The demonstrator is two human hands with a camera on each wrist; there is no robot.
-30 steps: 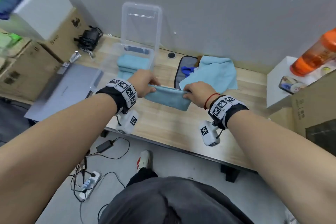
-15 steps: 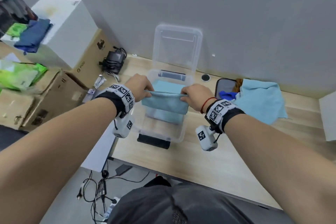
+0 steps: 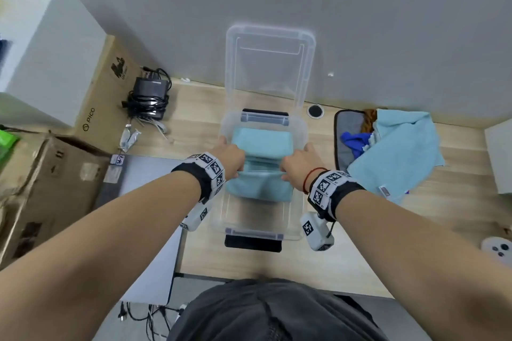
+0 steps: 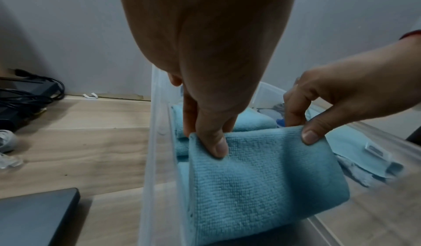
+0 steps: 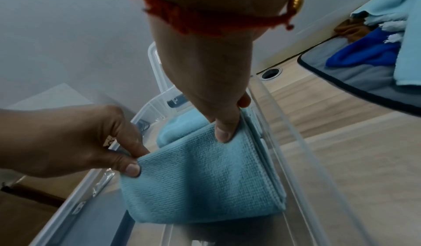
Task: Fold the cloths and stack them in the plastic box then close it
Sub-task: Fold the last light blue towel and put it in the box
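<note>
We pinched the folded light-blue microfibre cloth with left hand and right hand (thumbs on top), lowering it level into the clear plastic box.

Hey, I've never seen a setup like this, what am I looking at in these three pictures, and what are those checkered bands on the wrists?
No robot here: a person works with two bare hands, wearing a camera on the head and one on each wrist; the checkered bands sit on those wrists. The wide picture is from the head, looking down at a light wooden desk. The two close-ups look along each hand. The left hand and right hand each pinch a top corner of a folded light blue microfibre cloth inside a clear plastic box, whose lid stands open. More folded blue cloths already lie in the box. To the right lies a loose pile of unfolded cloths.
</note>
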